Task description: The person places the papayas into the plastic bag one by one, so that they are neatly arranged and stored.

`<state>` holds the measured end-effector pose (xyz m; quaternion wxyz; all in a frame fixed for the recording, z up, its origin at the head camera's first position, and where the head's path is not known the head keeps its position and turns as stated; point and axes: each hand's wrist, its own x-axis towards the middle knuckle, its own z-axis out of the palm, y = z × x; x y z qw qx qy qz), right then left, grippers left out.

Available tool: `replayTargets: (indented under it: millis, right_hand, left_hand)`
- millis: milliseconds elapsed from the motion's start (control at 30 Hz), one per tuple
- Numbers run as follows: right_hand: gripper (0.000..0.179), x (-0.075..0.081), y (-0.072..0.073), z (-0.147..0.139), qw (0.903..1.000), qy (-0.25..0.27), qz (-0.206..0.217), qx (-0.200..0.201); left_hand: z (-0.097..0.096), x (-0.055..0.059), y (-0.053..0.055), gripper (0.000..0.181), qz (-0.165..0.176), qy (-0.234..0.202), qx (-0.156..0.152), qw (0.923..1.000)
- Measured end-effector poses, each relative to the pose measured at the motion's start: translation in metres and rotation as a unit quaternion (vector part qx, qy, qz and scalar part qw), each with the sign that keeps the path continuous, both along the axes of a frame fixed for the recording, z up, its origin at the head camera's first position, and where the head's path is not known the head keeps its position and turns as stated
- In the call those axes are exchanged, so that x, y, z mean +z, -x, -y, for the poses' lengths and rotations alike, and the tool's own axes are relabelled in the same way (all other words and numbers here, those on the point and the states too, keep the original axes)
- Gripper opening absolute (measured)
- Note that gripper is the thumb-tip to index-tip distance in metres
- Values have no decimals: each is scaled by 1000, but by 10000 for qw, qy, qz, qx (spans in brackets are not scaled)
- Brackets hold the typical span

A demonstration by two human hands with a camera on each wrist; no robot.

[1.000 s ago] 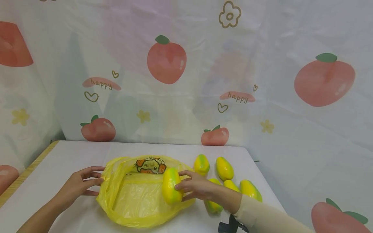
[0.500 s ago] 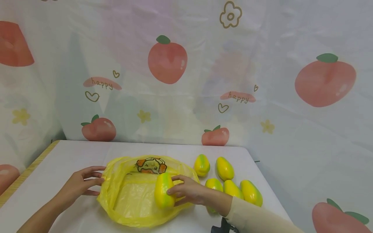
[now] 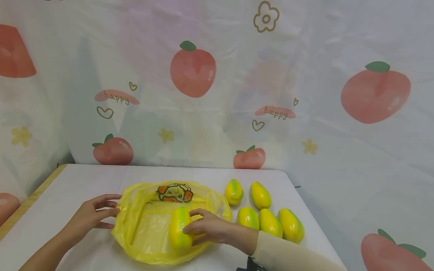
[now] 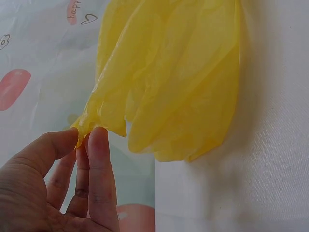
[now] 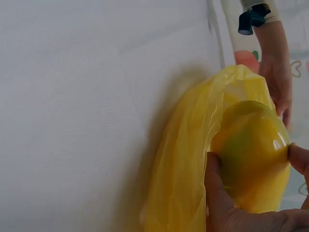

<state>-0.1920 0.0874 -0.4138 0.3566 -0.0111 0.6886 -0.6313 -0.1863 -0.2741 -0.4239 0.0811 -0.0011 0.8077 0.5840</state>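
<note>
Left hand (image 3: pixel 91 215) pinches the bag (image 3: pixel 126 226), right hand (image 3: pixel 211 228) grips 1 fruit (image 3: pixel 178 229), so bagging step I reckon, next lower and let go.

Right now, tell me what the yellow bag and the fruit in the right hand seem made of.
Yellow bag: likely thin plastic film with a slight sheen; it looks translucent and creases crisply.

Fruit in the right hand: smooth and glossy with bright highlights, perhaps moulded plastic or coated foam; real fruit can't be ruled out.
</note>
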Motion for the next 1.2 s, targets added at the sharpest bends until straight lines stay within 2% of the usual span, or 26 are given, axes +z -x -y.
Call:
replayTargets:
  millis: [267, 467, 1200]
  right_hand:
    - [60, -5, -4, 11, 9999, 88, 100, 7]
    - [59, -9, -5, 21, 9998, 107, 76, 153]
    - [56, -10, -4, 47, 9992, 202, 72, 329]
  left_hand:
    - [1, -3, 0, 64, 34, -80, -64, 9999]
    - [0, -2, 0, 63, 30, -78, -22, 10000]
    - [1, -3, 1, 62, 21, -52, -24, 10000]
